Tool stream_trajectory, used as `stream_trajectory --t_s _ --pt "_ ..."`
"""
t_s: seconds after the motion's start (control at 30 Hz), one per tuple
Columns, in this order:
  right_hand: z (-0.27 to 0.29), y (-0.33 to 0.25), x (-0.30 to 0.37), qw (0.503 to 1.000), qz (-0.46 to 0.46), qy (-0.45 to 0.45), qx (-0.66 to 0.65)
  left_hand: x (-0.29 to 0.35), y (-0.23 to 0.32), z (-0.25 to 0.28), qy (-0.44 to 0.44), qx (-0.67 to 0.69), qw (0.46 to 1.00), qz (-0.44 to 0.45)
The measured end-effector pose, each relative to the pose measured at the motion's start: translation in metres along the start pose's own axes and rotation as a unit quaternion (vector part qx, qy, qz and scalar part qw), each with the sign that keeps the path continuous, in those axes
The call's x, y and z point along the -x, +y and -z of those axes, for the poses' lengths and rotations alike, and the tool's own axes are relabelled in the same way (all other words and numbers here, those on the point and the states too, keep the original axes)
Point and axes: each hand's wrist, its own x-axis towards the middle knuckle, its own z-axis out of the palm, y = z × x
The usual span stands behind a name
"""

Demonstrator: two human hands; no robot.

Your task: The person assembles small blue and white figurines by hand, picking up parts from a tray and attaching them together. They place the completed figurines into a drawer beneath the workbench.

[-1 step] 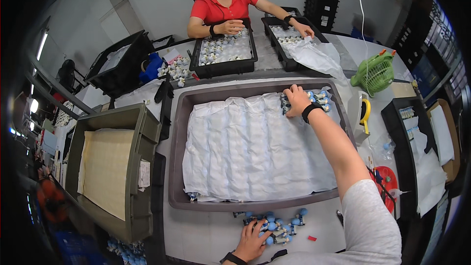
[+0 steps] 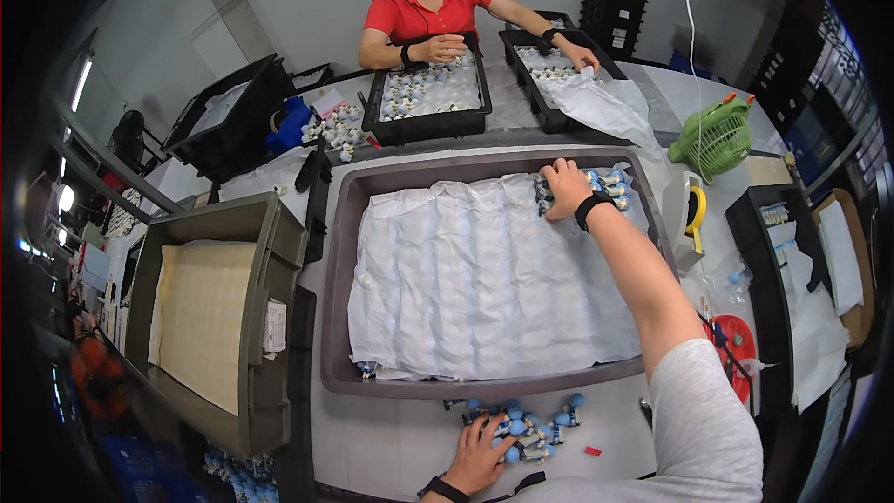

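Observation:
A wide brown-grey tray stands in front of me, lined with a creased white sheet that lies over rows of bumps. At its far right end my right hand is closed around small blue-headed figurines, whose dark lower parts show beside the fingertips. More blue-and-white figurines lie just right of that hand, on the sheet. Below the tray's near edge, my left hand curls its fingers over a loose heap of blue-headed figurines on the white tabletop. Its fingertips grip among them; exactly how many it holds is hidden.
An olive bin with a yellowish liner stands left. Across the table, a person in red handles figurines in black trays. At right are a green fan, a tape dispenser, a red dish and a black box.

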Motion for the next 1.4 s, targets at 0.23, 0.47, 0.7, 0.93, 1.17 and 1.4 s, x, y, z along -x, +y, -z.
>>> stream_trajectory --t_s 0.23,0.47,0.7,0.93,1.17,1.4 --pt "0.001 -0.004 -0.001 0.999 0.023 0.005 -0.023 0.001 -0.002 -0.002 -0.002 -0.002 1.000 0.007" --pt "0.004 -0.002 0.015 0.992 0.076 0.052 -0.082 0.001 0.003 -0.002 0.021 0.004 1.000 0.011" --pt "0.057 -0.049 0.055 0.961 0.077 0.143 -0.223 0.005 -0.002 -0.001 0.034 0.003 0.999 -0.008" --pt "0.130 -0.160 0.216 0.904 0.199 0.025 -0.378 0.034 -0.017 -0.009 0.092 0.077 0.992 -0.030" --pt "0.041 -0.278 0.295 0.863 0.319 -0.146 -0.363 0.092 -0.044 -0.005 0.161 0.162 0.962 0.149" --pt "-0.002 -0.294 0.293 0.906 0.370 -0.081 -0.188 0.093 -0.052 -0.009 0.134 0.150 0.966 0.162"
